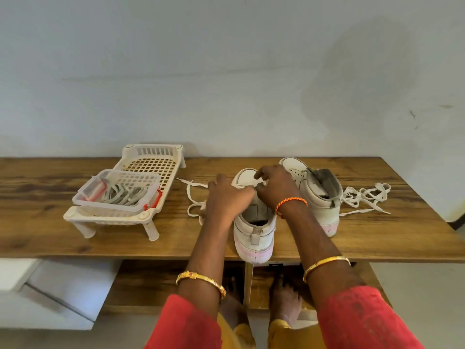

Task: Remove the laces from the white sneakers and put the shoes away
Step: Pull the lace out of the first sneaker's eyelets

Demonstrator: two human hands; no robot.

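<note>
Two white sneakers stand on the wooden table, heels toward me. The near sneaker is at the table's front edge, and both my hands are over its tongue. My left hand and my right hand pinch its white lace near the toe; the lace trails loose to the left on the table. The second sneaker stands to the right with no lace in it. A loose white lace lies in a heap to its right.
A cream plastic rack on short legs stands at the left, with a clear lidded box of grey bands on it. A pale wall runs behind the table. Below the front edge are a lower wooden shelf and my bare feet.
</note>
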